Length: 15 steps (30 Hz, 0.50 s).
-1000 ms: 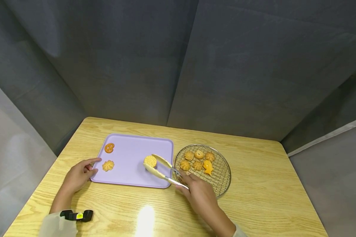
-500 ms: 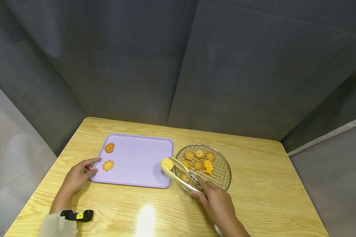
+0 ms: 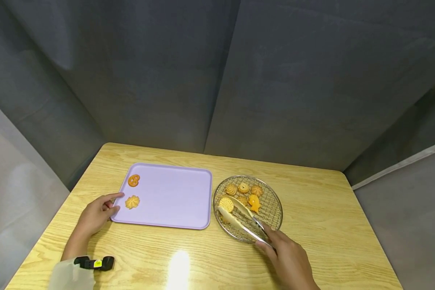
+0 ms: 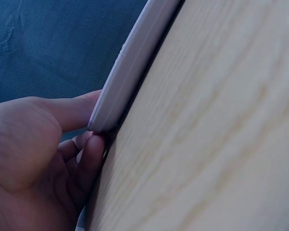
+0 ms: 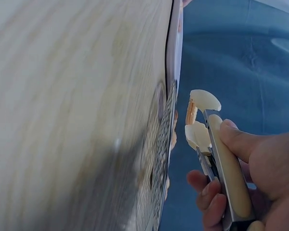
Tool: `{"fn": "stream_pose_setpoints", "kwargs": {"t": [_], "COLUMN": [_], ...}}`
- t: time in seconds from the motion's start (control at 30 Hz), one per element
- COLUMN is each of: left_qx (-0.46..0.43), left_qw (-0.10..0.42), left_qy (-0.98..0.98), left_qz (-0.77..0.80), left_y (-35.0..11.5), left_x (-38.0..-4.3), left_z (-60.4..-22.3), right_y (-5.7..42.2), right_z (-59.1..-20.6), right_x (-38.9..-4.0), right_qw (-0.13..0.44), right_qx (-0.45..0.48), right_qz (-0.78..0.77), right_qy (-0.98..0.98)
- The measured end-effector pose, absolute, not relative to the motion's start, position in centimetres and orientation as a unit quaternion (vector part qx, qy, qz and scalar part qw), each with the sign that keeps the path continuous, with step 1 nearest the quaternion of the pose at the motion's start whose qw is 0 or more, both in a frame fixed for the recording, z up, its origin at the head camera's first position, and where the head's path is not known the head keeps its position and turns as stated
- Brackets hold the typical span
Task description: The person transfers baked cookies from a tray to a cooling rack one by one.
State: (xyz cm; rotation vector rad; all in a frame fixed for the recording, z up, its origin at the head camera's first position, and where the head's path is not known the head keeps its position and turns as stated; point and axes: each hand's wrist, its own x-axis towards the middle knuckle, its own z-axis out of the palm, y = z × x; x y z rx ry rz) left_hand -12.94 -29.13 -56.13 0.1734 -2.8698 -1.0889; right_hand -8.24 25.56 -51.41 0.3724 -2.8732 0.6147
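My right hand (image 3: 291, 259) grips metal tongs (image 3: 235, 222) with cream tips, which pinch a round, dotted cracker (image 3: 226, 204) over the left part of the round wire rack (image 3: 272, 219). In the right wrist view the cracker (image 5: 190, 110) sits edge-on between the tips, raised off the rack. My left hand (image 3: 94, 215) pinches the left edge of the purple tray (image 3: 166, 197) between thumb and fingers. A pretzel-shaped cookie (image 3: 133, 180) and a flower-shaped cookie (image 3: 132, 202) lie at the tray's left. Tongs and cracker partly hide cookies on the rack.
Several cookies, among them a swirl cookie (image 3: 231, 189) and an orange fish-shaped one (image 3: 254, 203), lie on the rack. Tray and rack stand side by side on a wooden table (image 3: 322, 225). Grey curtains (image 3: 275, 88) enclose the table's back and sides.
My right hand has carried the cracker rightward in the tongs, from above the tray's right part to over the rack. My left hand and the tray have stayed in place.
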Motion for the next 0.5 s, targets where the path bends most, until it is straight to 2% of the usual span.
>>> {"fn": "stream_pose_setpoints", "kwargs": {"t": [0.17, 0.5], "left_qx": [0.055, 0.055], "left_qw": [0.035, 0.033], "left_qy": [-0.934, -0.932], "left_qz": [-0.352, -0.355], "left_y": [-29.2, -29.2], "left_x": [-13.0, -12.9], "left_z": [-56.1, -56.0], "right_y": [26.7, 28.8], "right_z": [-51.3, -51.1], "right_x": [-7.7, -7.3], "right_qw": [0.082, 0.016], "right_qx": [0.108, 0.078], "right_qz": [0.192, 0.158], "right_qy": [-0.972, -0.984]}}
